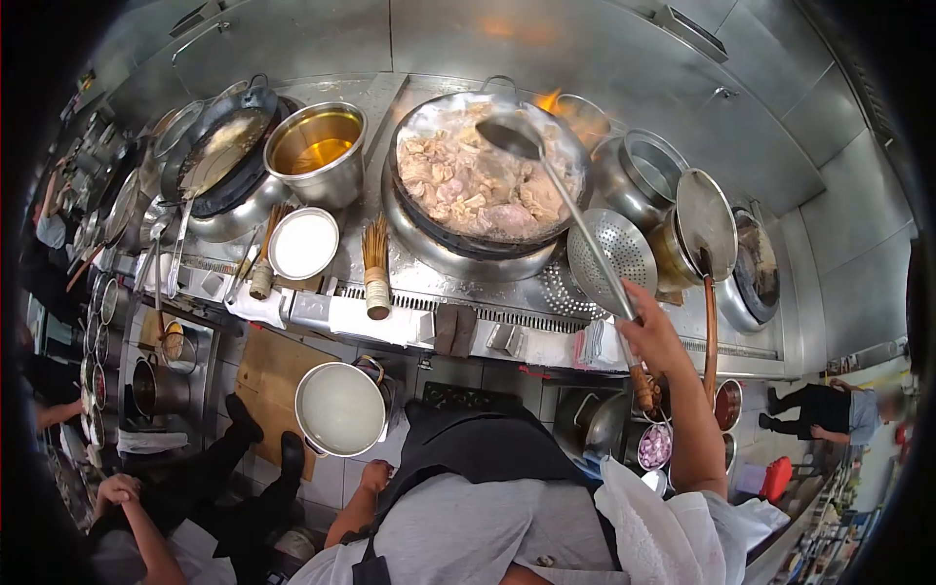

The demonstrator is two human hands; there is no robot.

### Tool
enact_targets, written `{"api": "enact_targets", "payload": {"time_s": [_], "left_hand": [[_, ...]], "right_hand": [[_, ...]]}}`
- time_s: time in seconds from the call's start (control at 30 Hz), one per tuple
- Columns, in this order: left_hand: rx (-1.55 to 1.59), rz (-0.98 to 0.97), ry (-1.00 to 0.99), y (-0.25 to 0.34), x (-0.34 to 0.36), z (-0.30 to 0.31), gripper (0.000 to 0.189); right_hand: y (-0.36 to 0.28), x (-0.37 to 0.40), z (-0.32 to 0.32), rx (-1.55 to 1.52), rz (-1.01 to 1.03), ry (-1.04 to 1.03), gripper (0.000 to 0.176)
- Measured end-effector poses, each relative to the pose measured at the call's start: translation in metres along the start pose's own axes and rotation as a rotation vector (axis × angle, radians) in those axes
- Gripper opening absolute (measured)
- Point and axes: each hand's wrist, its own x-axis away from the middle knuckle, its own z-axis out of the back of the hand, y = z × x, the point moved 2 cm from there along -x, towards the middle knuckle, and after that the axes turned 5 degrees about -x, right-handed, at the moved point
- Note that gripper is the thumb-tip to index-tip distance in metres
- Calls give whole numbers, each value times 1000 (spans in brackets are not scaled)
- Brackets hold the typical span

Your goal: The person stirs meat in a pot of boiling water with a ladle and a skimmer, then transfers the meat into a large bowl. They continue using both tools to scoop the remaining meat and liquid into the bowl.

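At the far left a co-worker's hand rests near dark trousers and shoes, apart from the cook I'm watching. On the range behind, a dark wok sits beside a steel pot of amber liquid. In front of these are a shallow bowl of something white and an upright bamboo brush.

Lower down, a pot of cloudy pale liquid stands below the counter edge. The cook's left hand hangs just beside it with fingers curled inward, and I cannot tell whether they hold anything.

The big wok in the middle is full of pale meat pieces, with a flame licking at its back rim. The ladle slants across it, its bowl over the meat near the far side. The right hand is wrapped firmly round the near end of the long handle.

A perforated skimmer leans just beside that handle, and a steel pot sits behind it. At the far right another person crouches on the floor.
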Motion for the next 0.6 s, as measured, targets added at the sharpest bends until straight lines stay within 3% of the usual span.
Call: {"api": "enact_targets", "payload": {"time_s": [0.03, 0.13, 0.17, 0.27, 0.3, 0.4, 0.53, 0.6], "left_hand": [[356, 292, 82, 1, 6, -1, 14], [306, 229, 275, 24, 33, -10, 11], [437, 217, 234, 21, 30, -13, 12], [474, 153, 273, 15, 22, -35, 9], [176, 76, 275, 14, 27, -35, 12], [-200, -132, 421, 4, 35, -53, 17], [-376, -116, 378, -20, 38, -68, 17], [-411, -123, 359, -27, 36, -69, 16]], "right_hand": [[3, -8, 7, -101, 25, 30, 70], [19, -77, 47, 182, 374, 179, 64], [15, -103, 63, 326, 539, 234, 62], [-11, -155, 87, 436, 471, 230, 59], [-19, -166, 85, 399, 393, 197, 58], [-33, -188, 67, 388, 191, 65, 54], [-39, -196, 28, 312, 57, -114, 51], [-40, -195, 20, 326, 118, -106, 52]]}}
